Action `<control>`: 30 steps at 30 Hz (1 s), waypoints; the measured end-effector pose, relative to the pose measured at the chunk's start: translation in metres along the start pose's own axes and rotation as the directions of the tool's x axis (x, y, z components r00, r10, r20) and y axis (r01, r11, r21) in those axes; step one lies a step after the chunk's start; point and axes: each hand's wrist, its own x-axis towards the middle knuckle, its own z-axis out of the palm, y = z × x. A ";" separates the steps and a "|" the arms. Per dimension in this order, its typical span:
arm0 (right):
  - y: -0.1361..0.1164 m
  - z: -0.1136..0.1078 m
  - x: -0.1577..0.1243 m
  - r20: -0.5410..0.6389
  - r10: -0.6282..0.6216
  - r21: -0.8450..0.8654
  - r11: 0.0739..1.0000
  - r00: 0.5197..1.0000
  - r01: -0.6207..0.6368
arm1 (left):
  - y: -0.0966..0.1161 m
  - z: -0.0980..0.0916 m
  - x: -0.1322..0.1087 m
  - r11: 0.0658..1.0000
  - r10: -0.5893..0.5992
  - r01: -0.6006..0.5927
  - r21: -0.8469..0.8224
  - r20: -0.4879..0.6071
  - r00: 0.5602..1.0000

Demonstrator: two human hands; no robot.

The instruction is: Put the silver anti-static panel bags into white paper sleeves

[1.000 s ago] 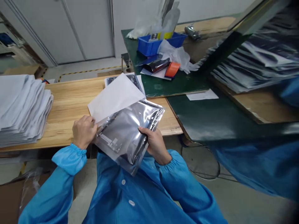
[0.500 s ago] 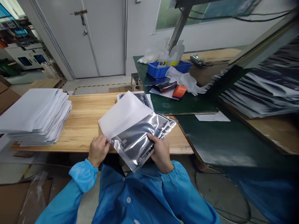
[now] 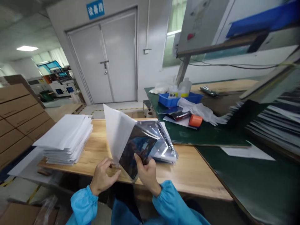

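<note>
My right hand grips a shiny see-through plastic bag with something dark and flat in it, the thumb on its front face. The bag stands tilted above the wooden bench. A white sheet or flap runs along its left side; whether it is part of the bag I cannot tell. Close to the bag's lower left edge is my left hand, its thumb and fingers apart with nothing seen between them. Behind the held bag, another shiny bag lies on the bench, over a white sheet.
A stack of white sheets or envelopes stands on the wooden bench to the left. On the green table are a blue tray, white gloves and an orange roll. Cartons rise at far left.
The view has tilted up. The bag has turned from lying nearly flat to a steeper tilt, baring the shiny bag behind it. My left hand has come off its corner and opened.
</note>
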 end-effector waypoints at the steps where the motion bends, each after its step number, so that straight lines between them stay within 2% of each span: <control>1: 0.004 0.009 -0.002 0.062 -0.067 -0.029 0.997 0.996 0.069 | -0.002 -0.003 0.006 0.999 -0.031 0.034 0.029 -0.104 0.994; 3: 0.011 0.023 -0.007 0.176 -0.186 -0.075 0.977 0.967 0.202 | 0.000 -0.009 0.022 0.991 -0.079 0.109 0.076 -0.322 0.943; 5: 0.017 0.034 -0.011 0.246 -0.293 -0.107 0.939 0.924 0.326 | 0.006 -0.013 0.040 0.982 -0.099 0.166 0.093 -0.494 0.864; 7: 0.020 0.041 -0.013 0.288 -0.378 -0.110 0.900 0.880 0.422 | 0.011 -0.018 0.057 0.976 -0.092 0.190 0.105 -0.594 0.799; 9: 0.019 0.045 -0.015 0.310 -0.418 -0.098 0.879 0.854 0.466 | 0.013 -0.024 0.070 0.971 -0.058 0.192 0.144 -0.637 0.769; 12: 0.018 0.047 -0.018 0.348 -0.408 -0.092 0.881 0.844 0.464 | 0.008 -0.034 0.079 0.960 0.030 0.156 0.233 -0.639 0.769; 17: 0.023 0.044 -0.022 0.376 -0.349 -0.060 0.915 0.858 0.399 | 0.004 -0.049 0.083 0.938 0.149 0.092 0.333 -0.630 0.763; 19: 0.025 0.042 -0.022 0.388 -0.308 -0.042 0.936 0.869 0.350 | 0.012 -0.054 0.083 0.929 0.202 0.035 0.369 -0.583 0.787; 22: 0.026 0.041 -0.018 0.398 -0.245 -0.028 0.960 0.884 0.279 | 0.034 -0.056 0.082 0.917 0.299 -0.131 0.376 -0.433 0.850; 25: 0.025 0.041 -0.015 0.367 -0.203 -0.001 0.976 0.908 0.218 | 0.059 -0.047 0.076 0.925 0.351 -0.268 0.270 -0.329 0.877; 28: 0.020 0.038 -0.011 0.242 -0.116 0.072 0.992 0.963 0.102 | 0.067 -0.030 0.065 0.964 0.258 -0.261 0.046 -0.396 0.881; 29: 0.017 0.035 -0.009 0.168 -0.062 0.091 0.995 0.984 0.047 | 0.063 -0.024 0.060 0.979 0.171 -0.205 -0.023 -0.466 0.868; 30: 0.014 0.032 -0.006 0.087 -0.002 0.107 0.994 0.996 -0.007 | 0.057 -0.018 0.055 0.989 0.044 -0.114 -0.092 -0.558 0.829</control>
